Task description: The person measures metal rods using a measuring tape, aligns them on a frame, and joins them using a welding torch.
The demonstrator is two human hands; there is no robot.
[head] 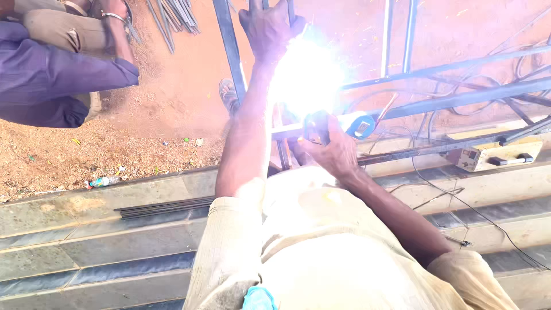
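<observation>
My left hand (268, 27) reaches far forward and grips an upright dark metal bar (291, 10) of a steel frame (436, 103). Just below it a very bright white welding arc (307, 77) washes out the joint. My right hand (333, 152) is closed around a dark electrode holder (317, 126) that points up at the arc. A blue ring-shaped object (361, 126) sits on the frame bar right beside that hand. My cream shirt fills the lower middle of the view.
Another person in purple trousers (51, 80) crouches at the top left on red soil. A beige welding machine (496, 154) with cables sits right. Thin rods (166, 206) lie on the stone steps; more rods (178, 14) lie on the soil. A sandalled foot (228, 95) stands by the frame.
</observation>
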